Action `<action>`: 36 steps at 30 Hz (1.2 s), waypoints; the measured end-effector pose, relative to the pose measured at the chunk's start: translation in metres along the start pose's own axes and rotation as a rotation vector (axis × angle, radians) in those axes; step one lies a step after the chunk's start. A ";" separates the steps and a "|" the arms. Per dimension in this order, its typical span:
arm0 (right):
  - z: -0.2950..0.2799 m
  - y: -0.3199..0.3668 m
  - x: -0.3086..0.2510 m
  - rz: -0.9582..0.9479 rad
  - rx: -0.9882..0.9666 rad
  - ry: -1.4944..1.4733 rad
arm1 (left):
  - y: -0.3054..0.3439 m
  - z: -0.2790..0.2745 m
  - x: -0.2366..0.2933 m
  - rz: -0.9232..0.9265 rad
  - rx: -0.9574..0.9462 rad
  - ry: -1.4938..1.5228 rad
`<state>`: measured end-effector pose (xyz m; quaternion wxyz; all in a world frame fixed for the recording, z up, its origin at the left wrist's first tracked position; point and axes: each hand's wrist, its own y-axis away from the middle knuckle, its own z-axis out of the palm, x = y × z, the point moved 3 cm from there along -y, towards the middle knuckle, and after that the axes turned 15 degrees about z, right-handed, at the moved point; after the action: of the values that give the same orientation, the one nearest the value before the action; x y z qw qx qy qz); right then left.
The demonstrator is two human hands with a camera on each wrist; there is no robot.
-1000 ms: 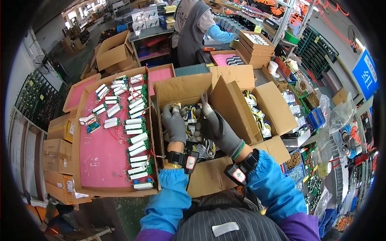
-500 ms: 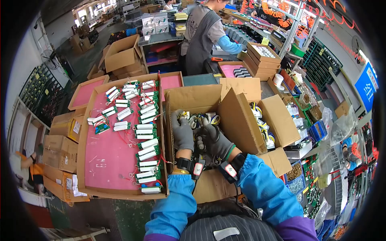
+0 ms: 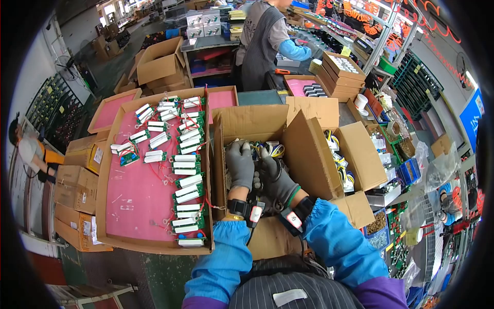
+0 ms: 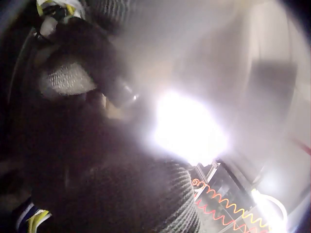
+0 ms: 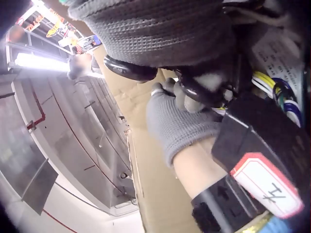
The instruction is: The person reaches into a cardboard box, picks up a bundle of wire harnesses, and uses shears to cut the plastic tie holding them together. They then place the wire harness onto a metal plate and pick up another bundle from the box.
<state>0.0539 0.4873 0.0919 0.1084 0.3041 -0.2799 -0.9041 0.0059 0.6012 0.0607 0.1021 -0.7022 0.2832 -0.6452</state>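
Both grey-gloved hands are inside an open cardboard box (image 3: 250, 117) of wired parts (image 3: 277, 150). At the box's left side is the left hand (image 3: 240, 166), fingers bent down among the parts; what they touch is hidden. The right hand (image 3: 278, 180) lies close on its right, fingers curled round a black-handled tool (image 5: 130, 69) that shows in the right wrist view. There the left hand (image 5: 182, 121) appears beyond the tool, its fingertips bent. The left wrist view is dark and blurred, with yellow and blue wires (image 4: 38, 219) at its lower edge.
A tray (image 3: 139, 206) of white-and-green boards stands left of the box. A second open box (image 3: 360, 154) of wired parts is on the right, with parts bins (image 3: 409, 172) beyond. One person (image 3: 262, 41) works behind the table; another (image 3: 31, 154) is far left.
The right hand has lowered into the box beside the left hand, and the tool's raised tip is no longer visible above it. A person has come into view at the far left.
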 end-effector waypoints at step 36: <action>-0.012 0.021 0.001 0.067 0.000 0.010 | -0.009 0.008 0.007 0.100 -0.286 -0.382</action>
<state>0.0606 0.4643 0.0955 0.1399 0.2992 -0.2891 -0.8985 0.0162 0.6030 0.0705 0.0853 -0.8039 0.3815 -0.4483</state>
